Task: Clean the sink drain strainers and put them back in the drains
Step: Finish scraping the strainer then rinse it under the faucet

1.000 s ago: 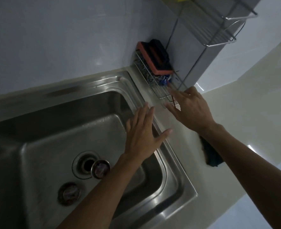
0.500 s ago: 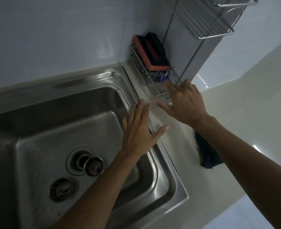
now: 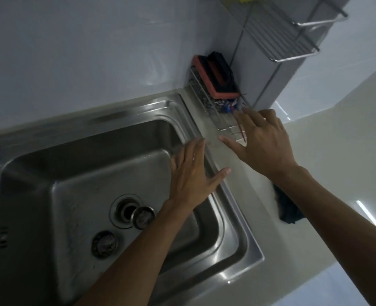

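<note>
Strainers, two round grimy metal ones [image 3: 143, 217] [image 3: 104, 244], are lying loose on the steel sink [image 3: 76, 188] floor. Both hands [image 3: 191, 173] [image 3: 263, 141] are spread empty; right one's reaching toward the wire sponge rack [image 3: 207, 96], risking knocking it over.

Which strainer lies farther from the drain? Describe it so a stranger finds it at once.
Look in the steel sink, at its floor. Near the open drain lie two round strainers. It is the flat one lying apart; the other strainer leans on the drain's rim.

Steel-grey sink [image 3: 237, 219], orange-and-black sponge [image 3: 218, 79], dark blue cloth [image 3: 289, 212]
</note>
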A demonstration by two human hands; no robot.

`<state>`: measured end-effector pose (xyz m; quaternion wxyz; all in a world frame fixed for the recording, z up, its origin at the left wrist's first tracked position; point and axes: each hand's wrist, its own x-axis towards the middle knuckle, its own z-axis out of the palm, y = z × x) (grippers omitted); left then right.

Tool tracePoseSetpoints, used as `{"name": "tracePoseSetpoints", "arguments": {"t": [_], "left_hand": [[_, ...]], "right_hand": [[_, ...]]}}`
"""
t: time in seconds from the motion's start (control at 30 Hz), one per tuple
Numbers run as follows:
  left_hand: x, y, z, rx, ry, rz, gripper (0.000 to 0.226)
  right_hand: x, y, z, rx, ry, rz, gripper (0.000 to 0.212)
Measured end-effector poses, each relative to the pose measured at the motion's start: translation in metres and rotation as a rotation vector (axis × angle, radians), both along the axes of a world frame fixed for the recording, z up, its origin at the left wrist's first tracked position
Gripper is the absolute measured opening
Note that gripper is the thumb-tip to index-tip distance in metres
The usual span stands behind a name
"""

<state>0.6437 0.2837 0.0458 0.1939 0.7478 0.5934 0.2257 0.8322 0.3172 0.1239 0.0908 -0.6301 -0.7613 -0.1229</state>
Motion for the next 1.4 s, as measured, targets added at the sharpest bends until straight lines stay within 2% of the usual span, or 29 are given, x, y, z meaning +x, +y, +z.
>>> {"name": "tracePoseSetpoints", "arguments": {"t": [0.13,0.27,0.37,0.47,0.53,0.6,0.67,0.73,0.83,0.97,1.1,1.4], "left_hand": [[-0.052,-0.013,0.022,0.058,0.046,0.076,0.098],[-0.154,-0.039,0.041,0.129,0.088,0.251,0.089],[-0.248,-0.08,0.052,0.117,0.129,0.438,0.087],[-0.335,-0.116,0.064,0.154,0.248,0.568,0.089],[-0.384,-0.123,0.074,0.113,0.308,0.618,0.093],[-0.425,-0.117,0.08,0.043,0.388,0.598,0.095],[-0.454,-0.103,0.081,0.036,0.503,0.536,0.097],[-0.471,-0.085,0.081,0.055,0.609,0.455,0.099],[-0.482,-0.061,0.077,0.091,0.669,0.348,0.093],[-0.495,-0.043,0.068,0.117,0.704,0.274,0.083],[-0.505,-0.033,0.061,0.16,0.657,0.244,0.076],[-0.539,0.004,0.055,0.095,0.649,0.219,0.076]], "right_hand": [[-0.046,-0.02,0.013,0.098,0.19,0.109,0.066],[-0.139,-0.036,0.011,-0.001,0.548,0.195,0.057],[-0.233,-0.052,0.009,-0.252,0.985,0.123,0.046],[-0.328,-0.065,0.008,-0.658,1.457,0.066,0.03],[-0.385,-0.069,0.008,-0.913,1.735,0.047,0.02],[-0.433,-0.069,0.008,-1.131,1.993,0.045,0.028],[-0.471,-0.064,0.006,-1.216,2.193,0.013,0.048],[-0.499,-0.055,0.003,-1.197,2.3,-0.057,0.065],[-0.524,-0.042,0.0,-1.142,2.417,-0.165,0.075],[-0.538,-0.032,-0.005,-1.083,2.508,-0.221,0.078],[-0.549,-0.027,-0.015,-1.065,2.553,-0.221,0.079],[-0.565,-0.027,-0.022,-0.994,2.614,-0.234,0.077]]}}
